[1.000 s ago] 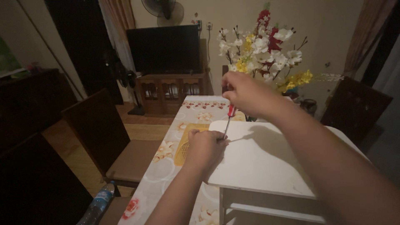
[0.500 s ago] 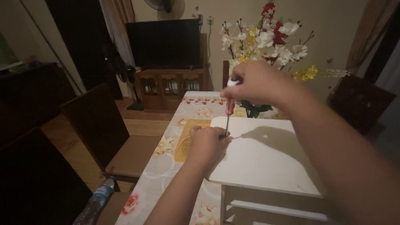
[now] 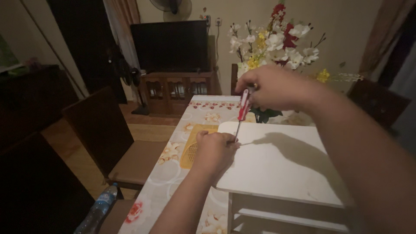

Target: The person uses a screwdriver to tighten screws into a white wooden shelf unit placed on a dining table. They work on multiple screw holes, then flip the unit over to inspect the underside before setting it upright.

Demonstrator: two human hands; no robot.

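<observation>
My right hand grips the red handle of a screwdriver held upright, its thin shaft pointing down onto the left edge of a white board. My left hand is closed at that same edge, pinching something small at the screwdriver's tip; what it pinches is hidden by the fingers. The white board is the top panel of a small white shelf unit standing on the table.
A floral tablecloth covers the table, with a yellow mat beside my left hand. A vase of artificial flowers stands behind the board. Dark wooden chairs sit to the left; a plastic bottle stands on the near seat. A television is at the back.
My right hand with the screwdriver has shifted slightly up and right on the same spot. My left hand stays at the board's edge.
</observation>
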